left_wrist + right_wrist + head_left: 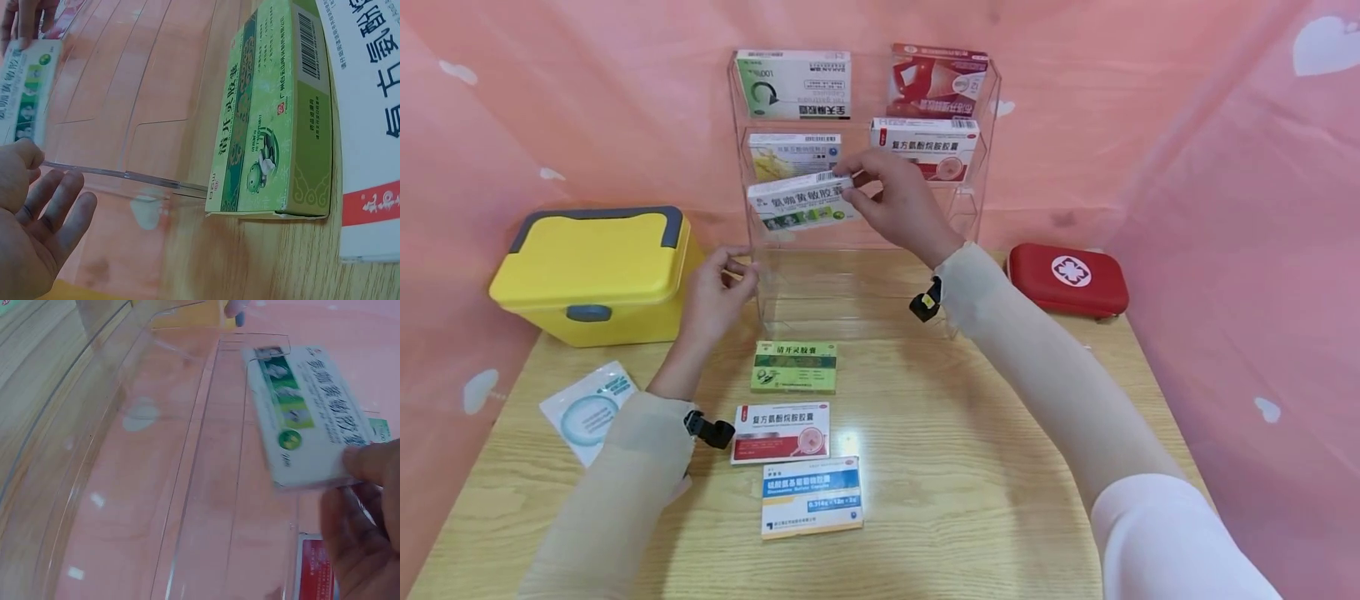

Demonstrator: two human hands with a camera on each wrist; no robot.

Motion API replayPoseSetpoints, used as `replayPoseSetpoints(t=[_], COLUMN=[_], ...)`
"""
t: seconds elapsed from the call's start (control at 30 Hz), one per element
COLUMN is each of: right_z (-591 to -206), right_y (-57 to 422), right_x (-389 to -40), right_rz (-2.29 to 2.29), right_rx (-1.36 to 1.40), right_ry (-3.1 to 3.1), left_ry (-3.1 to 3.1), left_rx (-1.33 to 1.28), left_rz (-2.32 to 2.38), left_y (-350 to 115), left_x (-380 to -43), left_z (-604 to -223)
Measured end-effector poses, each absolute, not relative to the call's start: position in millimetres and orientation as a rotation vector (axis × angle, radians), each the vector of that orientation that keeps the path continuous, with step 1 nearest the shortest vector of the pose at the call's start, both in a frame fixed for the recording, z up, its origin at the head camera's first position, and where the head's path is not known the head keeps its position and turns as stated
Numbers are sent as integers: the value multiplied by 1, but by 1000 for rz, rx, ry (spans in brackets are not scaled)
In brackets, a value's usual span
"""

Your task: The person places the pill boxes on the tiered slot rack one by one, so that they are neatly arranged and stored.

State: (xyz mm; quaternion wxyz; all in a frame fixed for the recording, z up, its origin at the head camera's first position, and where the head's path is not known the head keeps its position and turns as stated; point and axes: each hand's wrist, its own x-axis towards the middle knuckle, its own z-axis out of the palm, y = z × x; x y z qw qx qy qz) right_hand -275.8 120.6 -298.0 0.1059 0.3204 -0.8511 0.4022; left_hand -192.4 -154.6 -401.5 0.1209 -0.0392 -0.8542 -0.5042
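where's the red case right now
In the head view, the red case sits on the table at the right, just right of the clear rack.

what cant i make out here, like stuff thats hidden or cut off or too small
Yellow case: contents; head view, closed lid hides them.
Red pouch: contents; head view, closed shell hides them.
White packet: right part; head view, behind the left sleeve.
White-and-green box: one corner; right wrist view, under the right hand's thumb.
Red-and-white box: remainder; left wrist view, cut off by right edge.
Upper-left rack box: finest print; head view, too small.
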Motion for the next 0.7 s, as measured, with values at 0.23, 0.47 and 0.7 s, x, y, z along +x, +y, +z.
replayPoseSetpoints(t=[0.23,0.47,0.7], right_z=[-302,-303,-307], right_y=[123,125,136], right_x=[-276,-275,-252], right_rz=[1179,1168,990], right_rx=[960,944,877], right_ry=[-2583,-2629,-2570], left_ry=[-2499,-2497,-2499], left_rx=[-118,-118,-103], left_rz=[-1473,-1483,-1501], left_y=[-152,-153,-155], left_x=[-192,-191,-190], left_z=[-401,-401,-402])
